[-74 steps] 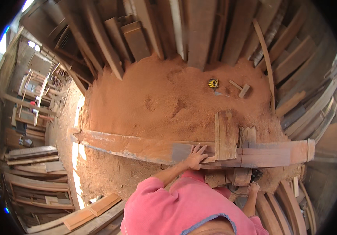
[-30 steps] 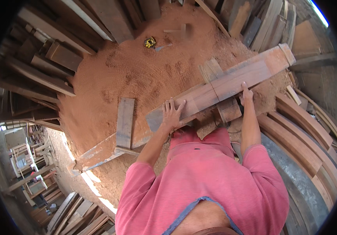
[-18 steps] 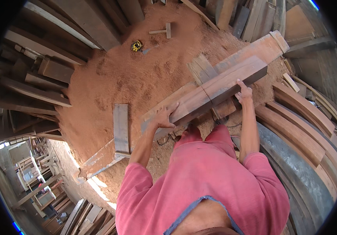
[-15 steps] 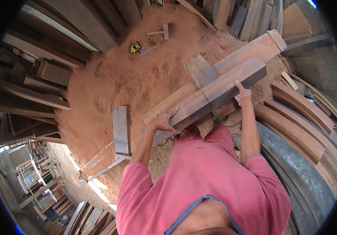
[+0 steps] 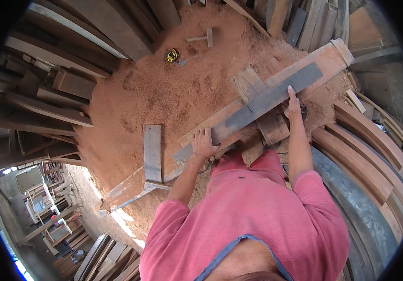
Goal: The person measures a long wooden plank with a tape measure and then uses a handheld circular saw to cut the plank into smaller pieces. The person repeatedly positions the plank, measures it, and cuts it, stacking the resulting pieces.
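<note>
A squared wooden beam (image 5: 270, 99) lies slantwise on a long, sawdust-covered plank (image 5: 320, 77), its dark grey face up and a thin dark line across it. Over the beam's left end sits my left hand (image 5: 204, 143), back up, fingers reaching to the far edge and thumb at the near edge. My right hand (image 5: 293, 107) grips the near edge toward the right end, one digit laid along the top; its other fingers are partly hidden. Beneath, a wooden cross block (image 5: 248, 83) sticks out beyond the plank.
Reddish sawdust (image 5: 164, 98) covers the ground ahead. On it lie a yellow-black tape measure (image 5: 171, 55) and a T-shaped wooden piece (image 5: 209, 37). A grey board (image 5: 152, 152) rests at the left. Curved timbers (image 5: 355, 161) are stacked right; planks (image 5: 56, 54) lean at the far left.
The beam has turned over and settled on the plank: its dark face, formerly toward me, now faces up. My left hand has rolled back-up over its end; my right hand stays at its near edge.
</note>
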{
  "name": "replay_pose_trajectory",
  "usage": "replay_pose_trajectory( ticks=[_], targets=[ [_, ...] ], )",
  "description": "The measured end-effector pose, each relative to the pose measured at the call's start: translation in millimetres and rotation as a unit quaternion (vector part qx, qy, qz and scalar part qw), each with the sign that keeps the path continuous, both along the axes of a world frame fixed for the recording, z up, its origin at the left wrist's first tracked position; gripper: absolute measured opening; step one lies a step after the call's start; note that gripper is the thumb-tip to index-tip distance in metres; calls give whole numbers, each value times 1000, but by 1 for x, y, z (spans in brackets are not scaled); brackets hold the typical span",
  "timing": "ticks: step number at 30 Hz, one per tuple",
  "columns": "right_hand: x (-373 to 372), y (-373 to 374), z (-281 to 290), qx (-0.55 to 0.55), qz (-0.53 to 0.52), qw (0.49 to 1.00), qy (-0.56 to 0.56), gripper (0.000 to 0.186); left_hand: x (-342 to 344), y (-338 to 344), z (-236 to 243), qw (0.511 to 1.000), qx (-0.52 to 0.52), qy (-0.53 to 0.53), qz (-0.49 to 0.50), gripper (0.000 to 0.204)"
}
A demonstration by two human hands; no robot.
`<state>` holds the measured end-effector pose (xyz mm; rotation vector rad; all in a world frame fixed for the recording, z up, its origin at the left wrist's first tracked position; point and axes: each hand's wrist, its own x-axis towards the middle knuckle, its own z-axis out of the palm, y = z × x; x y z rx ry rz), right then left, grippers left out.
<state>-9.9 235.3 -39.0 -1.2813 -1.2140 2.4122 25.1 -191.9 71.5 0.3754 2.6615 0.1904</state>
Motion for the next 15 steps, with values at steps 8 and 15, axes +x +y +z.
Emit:
replay_pose_trajectory(
  ticks=[8, 15],
  targets=[
    [-14, -14, 22, -72, -30, 993, 92, 65, -14, -15, -14, 998, 57, -27, -12, 88],
    [-22, 48, 6, 101, -96, 982, -126, 80, -71, 17, 11, 952, 204, -223, -41, 103]
  ],
)
